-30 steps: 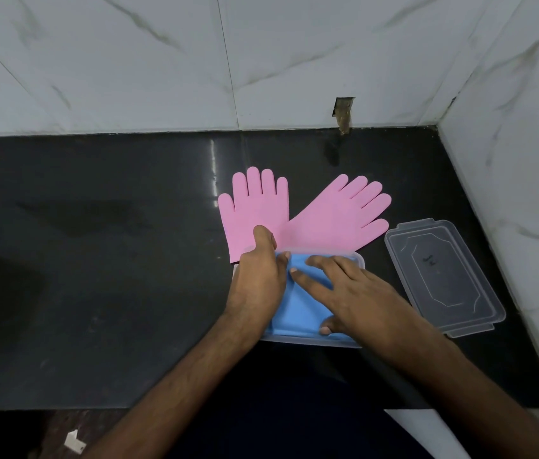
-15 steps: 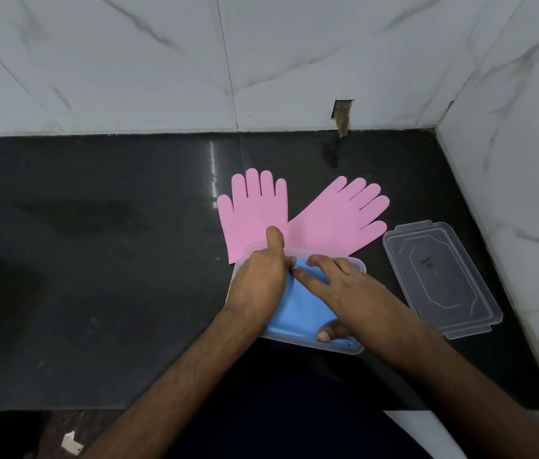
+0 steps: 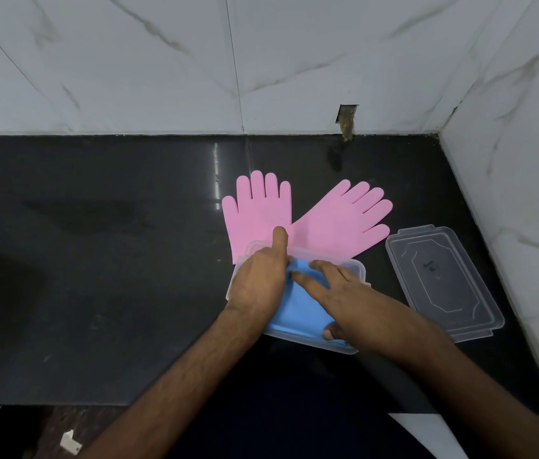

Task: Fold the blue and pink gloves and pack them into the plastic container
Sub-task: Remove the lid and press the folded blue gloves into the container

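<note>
A folded blue glove (image 3: 298,309) lies inside the clear plastic container (image 3: 359,270) near the counter's front edge. My left hand (image 3: 258,279) rests on the container's left side, index finger stretched over the far rim onto a pink glove. My right hand (image 3: 337,293) lies flat on the blue glove, fingers spread, thumb at the near rim. Two pink gloves lie flat behind the container, one upright (image 3: 256,210), the other (image 3: 344,217) angled to the right. Their cuffs are hidden behind the container.
The container's clear lid (image 3: 443,279) lies to the right on the black counter (image 3: 96,276). White marble walls close the back and right side, with a notch (image 3: 347,119) in the back wall. A small white scrap (image 3: 70,442) lies below the counter edge.
The container's far end has tilted up and shifted slightly. My left index finger has stretched farther over the rim. My right hand has pressed down and slid a little right on the blue glove.
</note>
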Motion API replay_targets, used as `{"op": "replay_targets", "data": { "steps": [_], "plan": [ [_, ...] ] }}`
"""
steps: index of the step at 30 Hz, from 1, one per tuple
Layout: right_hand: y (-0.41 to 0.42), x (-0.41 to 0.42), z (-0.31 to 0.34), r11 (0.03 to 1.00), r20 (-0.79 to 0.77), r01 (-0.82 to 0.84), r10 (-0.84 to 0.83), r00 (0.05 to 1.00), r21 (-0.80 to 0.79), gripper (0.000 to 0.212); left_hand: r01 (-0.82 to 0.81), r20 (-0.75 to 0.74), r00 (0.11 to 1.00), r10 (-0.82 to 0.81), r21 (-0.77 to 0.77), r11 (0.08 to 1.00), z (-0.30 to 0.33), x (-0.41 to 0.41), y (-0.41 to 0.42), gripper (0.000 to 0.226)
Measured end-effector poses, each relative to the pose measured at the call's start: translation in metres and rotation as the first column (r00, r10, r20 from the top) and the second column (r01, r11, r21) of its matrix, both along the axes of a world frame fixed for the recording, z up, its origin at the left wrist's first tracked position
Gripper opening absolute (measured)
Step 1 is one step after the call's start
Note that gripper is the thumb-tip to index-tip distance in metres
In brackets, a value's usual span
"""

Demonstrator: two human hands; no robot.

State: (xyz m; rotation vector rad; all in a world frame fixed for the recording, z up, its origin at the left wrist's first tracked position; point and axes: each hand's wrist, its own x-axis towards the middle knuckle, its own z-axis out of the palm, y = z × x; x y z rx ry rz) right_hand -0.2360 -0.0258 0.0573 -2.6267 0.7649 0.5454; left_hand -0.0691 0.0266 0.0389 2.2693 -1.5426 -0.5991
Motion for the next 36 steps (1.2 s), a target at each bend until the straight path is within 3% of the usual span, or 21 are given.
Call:
{"op": "replay_targets", "data": {
  "steps": [6,8,11,15,19,24,28,32,34,36],
  "plan": [
    [-0.010,0.010,-0.003,0.998,-0.095,0.002,-0.008,0.995,-0.056,0.120,-0.031,0.002,1.000,0.031,-0.013,0.999,-0.004,-0.001,-0.009,0.020],
    [-0.005,0.013,-0.005,0.997,-0.117,-0.006,-0.003,0.993,-0.077,0.121,-0.069,-0.065,0.996,0.068,-0.024,0.997,-0.003,0.001,-0.013,0.019],
    [0.000,0.016,-0.005,0.995,-0.143,-0.010,-0.004,0.990,-0.102,0.120,-0.085,-0.215,0.973,0.081,-0.008,0.996,-0.008,-0.003,-0.003,0.036],
    [0.010,0.019,-0.007,0.981,-0.179,-0.038,0.003,0.984,-0.191,0.116,-0.086,-0.232,0.969,0.089,0.023,0.996,-0.011,-0.002,-0.001,0.067],
    [0.013,0.025,-0.010,0.985,-0.221,-0.011,-0.028,0.975,-0.172,0.118,-0.118,-0.231,0.966,0.116,0.003,0.993,-0.007,-0.002,-0.003,0.071],
    [0.017,0.032,-0.016,0.990,-0.238,0.044,-0.075,0.968,-0.134,0.117,-0.092,-0.139,0.986,0.089,-0.012,0.996,-0.005,-0.003,-0.004,0.064],
    [0.017,0.032,-0.016,0.990,-0.191,0.094,-0.113,0.975,-0.106,0.118,-0.037,0.055,0.998,0.038,-0.032,0.999,0.004,0.004,-0.011,0.037],
    [0.021,0.029,-0.015,0.990,-0.169,0.093,-0.109,0.980,-0.103,0.117,0.107,0.332,0.941,-0.066,-0.106,0.989,0.017,0.007,0.009,0.024],
    [0.021,0.027,-0.011,0.995,-0.177,0.078,-0.086,0.980,-0.055,0.113,0.193,0.275,0.950,-0.148,-0.143,0.971,0.029,0.016,0.014,0.013],
    [0.021,0.025,-0.010,0.999,-0.155,0.046,-0.049,0.987,-0.021,0.104,0.226,0.107,0.969,-0.222,-0.032,0.974,0.035,0.026,0.014,0.015]
  ]
}}
